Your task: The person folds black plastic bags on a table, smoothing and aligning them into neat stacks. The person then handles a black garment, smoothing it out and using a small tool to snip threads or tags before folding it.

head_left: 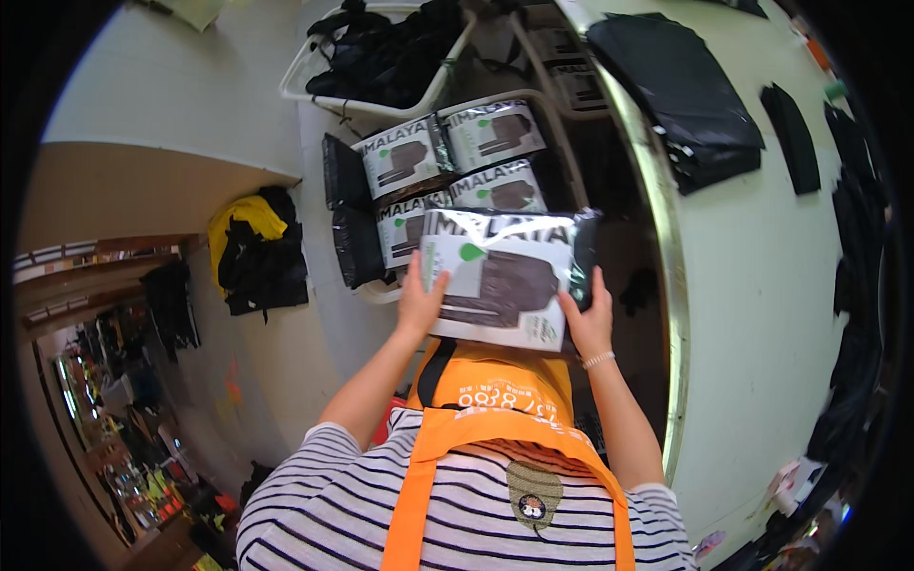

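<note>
A flat plastic-wrapped package (500,285), with a picture of dark clothing on its white front, was held between both hands in front of the person's orange apron (505,371), just on the near side of a basket (381,294) filled with similar packs (400,157). The left hand (419,306) gripped its left edge and the right hand (588,322) its lower right side; both thumbs lay over the front, while the other fingers curled along the edges and partly out of sight behind, so how far they reached underneath could not be told. It looked likely to be light and soft, like folded cloth, with enough body to stay flat when held by two opposite sides. The shiny wrap caught the light and was probably slippery, so a broad hold with palms at the sides seemed safer than a pinch at the loose, crinkled film near its upper right corner. Nothing about it suggested it would break, though the film might tear or crease. A table (733,314) with dark folded bags (676,95) stood to the right
</note>
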{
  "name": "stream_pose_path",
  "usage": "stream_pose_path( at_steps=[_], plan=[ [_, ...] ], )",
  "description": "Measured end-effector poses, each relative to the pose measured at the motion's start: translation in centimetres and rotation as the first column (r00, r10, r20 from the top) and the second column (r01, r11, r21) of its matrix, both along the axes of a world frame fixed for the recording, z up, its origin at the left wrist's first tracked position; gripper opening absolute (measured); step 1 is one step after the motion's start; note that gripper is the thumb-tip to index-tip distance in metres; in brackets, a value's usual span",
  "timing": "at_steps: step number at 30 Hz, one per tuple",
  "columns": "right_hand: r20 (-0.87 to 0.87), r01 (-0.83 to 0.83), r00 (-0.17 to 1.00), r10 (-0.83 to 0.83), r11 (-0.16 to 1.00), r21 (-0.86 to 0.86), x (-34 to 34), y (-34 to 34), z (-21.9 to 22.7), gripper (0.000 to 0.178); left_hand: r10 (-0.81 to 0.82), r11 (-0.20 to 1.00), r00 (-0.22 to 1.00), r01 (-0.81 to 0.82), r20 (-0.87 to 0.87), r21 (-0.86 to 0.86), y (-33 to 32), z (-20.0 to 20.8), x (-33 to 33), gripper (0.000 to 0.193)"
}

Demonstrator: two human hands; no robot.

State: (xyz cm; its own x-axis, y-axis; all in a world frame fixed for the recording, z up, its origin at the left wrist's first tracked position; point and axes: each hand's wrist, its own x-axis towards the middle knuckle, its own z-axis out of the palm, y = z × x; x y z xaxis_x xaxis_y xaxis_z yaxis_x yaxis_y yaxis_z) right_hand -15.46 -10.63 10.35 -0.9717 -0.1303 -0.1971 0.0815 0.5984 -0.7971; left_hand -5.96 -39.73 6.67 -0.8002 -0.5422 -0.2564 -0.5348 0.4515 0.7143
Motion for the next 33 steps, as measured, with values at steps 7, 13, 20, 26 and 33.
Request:
stream_pose_path(
  at_steps=[7, 13, 20, 26, 33],
  plan=[
    [0.357, -0.447, 0.872, 0.333, 0.839, 0.310, -0.7, -16.4, -7.7, 0.070, 0.356, 0.927, 0.932, -0.362, 0.075, 0.100, -14.7, -6.1, 4.8, 0.070],
    [0.484, -0.341, 0.851, 0.202, 0.914, 0.218, 5.6, -10.8, -10.4, 0.042, -0.043, 0.978, 0.737, -0.107, 0.675, 0.180, -14.5, -14.2, 13.5, 0.064],
    [0.544, 0.075, 0.777, -0.318, 0.904, 0.421, 17.7, -0.4, -11.9, 0.033, -0.386, 0.920, 0.764, 0.278, 0.516, 0.277, -14.3, -16.5, 5.0, 0.045],
    [0.467, 0.712, 0.554, -0.689, 0.683, 0.163, 30.6, 1.0, -12.2, 0.026, -0.651, 0.651, 0.538, 0.758, 0.535, 0.029, -10.0, -17.4, -3.4, 0.040],
    [0.541, 0.928, 0.046, -0.840, 0.236, 0.287, 52.3, 0.1, -21.5, 0.027, -0.992, 0.117, 0.051, 0.733, -0.116, -0.671, 22.7, -9.2, -0.3, 0.071]
  ],
)
